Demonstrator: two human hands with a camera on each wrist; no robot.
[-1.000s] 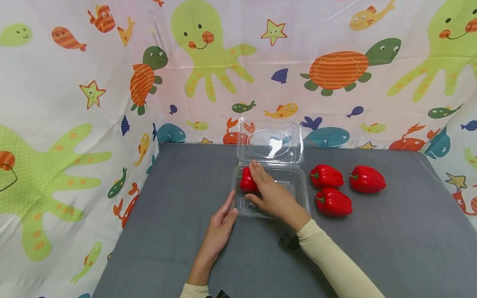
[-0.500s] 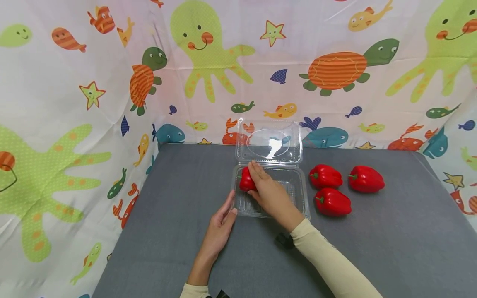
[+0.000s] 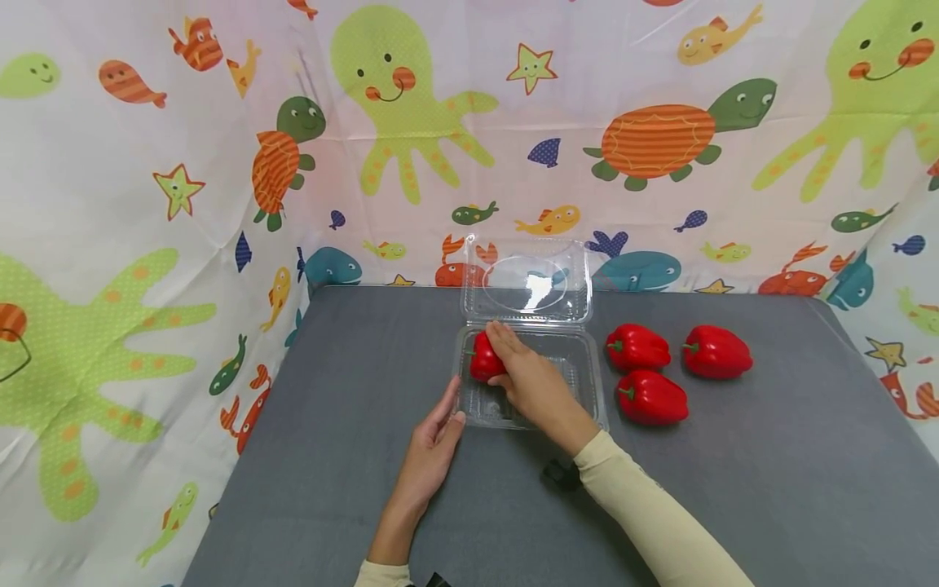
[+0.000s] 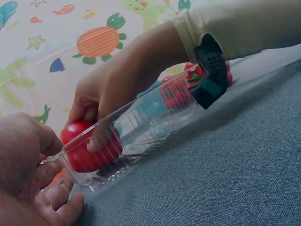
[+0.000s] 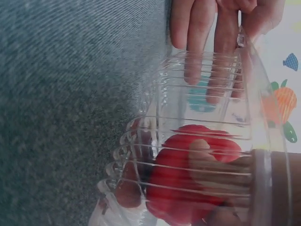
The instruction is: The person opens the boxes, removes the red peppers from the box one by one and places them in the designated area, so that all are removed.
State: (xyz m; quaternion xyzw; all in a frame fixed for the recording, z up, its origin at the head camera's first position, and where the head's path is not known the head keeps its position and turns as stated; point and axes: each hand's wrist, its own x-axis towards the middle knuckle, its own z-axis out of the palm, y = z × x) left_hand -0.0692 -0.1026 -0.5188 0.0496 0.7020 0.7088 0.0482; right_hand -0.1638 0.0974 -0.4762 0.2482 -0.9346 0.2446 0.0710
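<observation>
A red bell pepper (image 3: pixel 484 359) with a green stem sits at the left end of a clear plastic clamshell container (image 3: pixel 561 414), seen through the ribbed wall in both wrist views. My right hand (image 3: pixel 541 393) reaches in from the right and grips this pepper, fingers over its far side and thumb (image 4: pixel 95 144) on the near side. My left hand (image 3: pixel 431 452) holds the container at its front left corner, thumb by the rim and fingers (image 5: pixel 225 52) along the outside wall. Part of the pepper is hidden under the right hand.
The container's hinged lid (image 3: pixel 526 281) stands raised at the back, before a curtain (image 3: pixel 440 98) with sea animals. Three more red bell peppers, one at the back (image 3: pixel 637 347), one in front (image 3: pixel 653 398) and one farther right (image 3: pixel 717 352), lie on the grey cloth (image 3: pixel 778 473).
My right thumb has drawn in against the pepper, and the hand has shifted slightly left. The left hand stays at the container's corner. The head view has tilted a little.
</observation>
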